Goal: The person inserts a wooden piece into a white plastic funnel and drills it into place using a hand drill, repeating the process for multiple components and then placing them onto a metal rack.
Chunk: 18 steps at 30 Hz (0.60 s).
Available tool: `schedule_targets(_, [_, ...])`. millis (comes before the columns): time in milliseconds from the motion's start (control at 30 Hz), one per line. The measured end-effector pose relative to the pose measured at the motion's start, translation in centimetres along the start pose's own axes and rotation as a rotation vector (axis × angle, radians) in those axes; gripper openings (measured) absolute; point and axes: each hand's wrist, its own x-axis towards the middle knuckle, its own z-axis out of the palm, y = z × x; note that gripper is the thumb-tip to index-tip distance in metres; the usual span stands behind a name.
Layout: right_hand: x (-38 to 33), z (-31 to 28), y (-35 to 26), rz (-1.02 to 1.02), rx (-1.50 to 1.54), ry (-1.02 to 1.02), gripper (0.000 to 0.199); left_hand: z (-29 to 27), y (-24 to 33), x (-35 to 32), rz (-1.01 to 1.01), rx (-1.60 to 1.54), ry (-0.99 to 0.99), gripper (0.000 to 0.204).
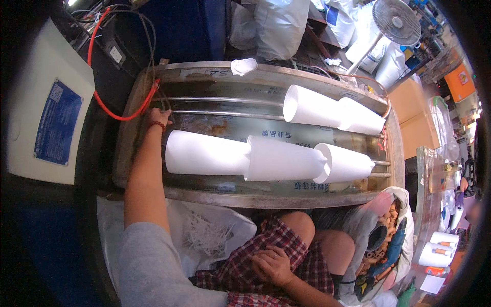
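My left hand (pixel 161 116), with a red bead bracelet at its wrist, reaches to the left end of a shallow basin (pixel 134 153). Its fingers are bent at the end of a metal rod (pixel 225 113), beside thin tubing (pixel 162 94); what they grip is hidden. White tapered sleeves, a near one (pixel 204 153) and a far one (pixel 312 106), lie in two rows over the paired rods. In the near row they fit partly into each other. Resting on my plaid shorts (pixel 230 261), my right hand (pixel 273 263) holds nothing, its fingers loosely bent and slightly apart.
A red hose (pixel 93 61) loops down to the basin's left end. Crumpled white material (pixel 243 66) sits on the far rim. By my right knee stands a sack (pixel 406 215) of brown tube pieces. Behind are white bags (pixel 281 25) and a fan (pixel 396 21).
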Motion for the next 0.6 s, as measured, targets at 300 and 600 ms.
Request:
schedule_targets(300, [0.5, -0.5, -0.4, 0.032, 0.01, 0.017, 0.031, -3.2, -1.6, -1.6, 0.026, -0.043, -0.038, 0.027])
schedule_targets(600, [0.7, -0.4, -0.9, 0.027, -0.02, 0.035, 0.026, -7.2, -3.1, -8.6, 0.237, 0.506, -0.178, 0.031])
